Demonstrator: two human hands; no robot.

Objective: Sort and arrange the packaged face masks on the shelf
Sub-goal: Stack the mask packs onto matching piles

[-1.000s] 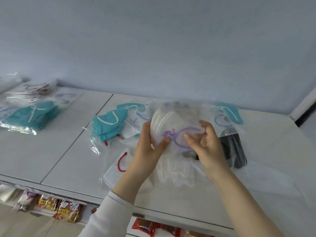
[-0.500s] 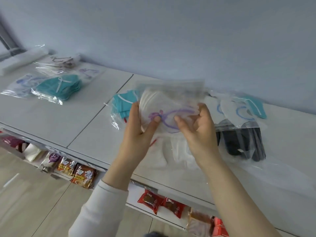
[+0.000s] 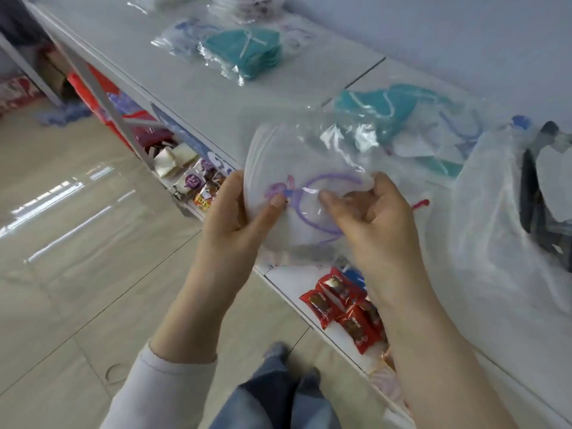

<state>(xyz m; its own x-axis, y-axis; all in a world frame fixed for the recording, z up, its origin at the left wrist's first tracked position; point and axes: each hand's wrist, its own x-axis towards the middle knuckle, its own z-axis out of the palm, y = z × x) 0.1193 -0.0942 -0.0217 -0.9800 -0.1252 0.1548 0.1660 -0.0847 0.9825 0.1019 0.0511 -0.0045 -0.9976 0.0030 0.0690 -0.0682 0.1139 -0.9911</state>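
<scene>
I hold a clear packet of white masks with purple ear loops [image 3: 305, 168] in front of the white shelf's [image 3: 216, 97] front edge. My left hand [image 3: 238, 218] grips its left side, thumb on the front. My right hand [image 3: 374, 221] pinches its right side, thumb on the plastic. A teal mask packet [image 3: 247, 51] lies far left on the shelf, beside a packet with blue loops [image 3: 182, 38]. Another teal packet [image 3: 393, 109] lies behind the held one. A packet of black masks [image 3: 538, 193] lies at the right under loose plastic.
More clear packets [image 3: 241, 7] lie at the shelf's far end. Below the top board, a lower shelf holds red snack packs [image 3: 343, 308] and other small packs [image 3: 198, 184]. A red box [image 3: 102, 88] stands under the shelf at left. The tiled floor [image 3: 77, 243] and my legs are below.
The packet has come away from the pile toward me and lower, held by both hands throughout. My view has swung left and down, showing the floor and the lower shelf.
</scene>
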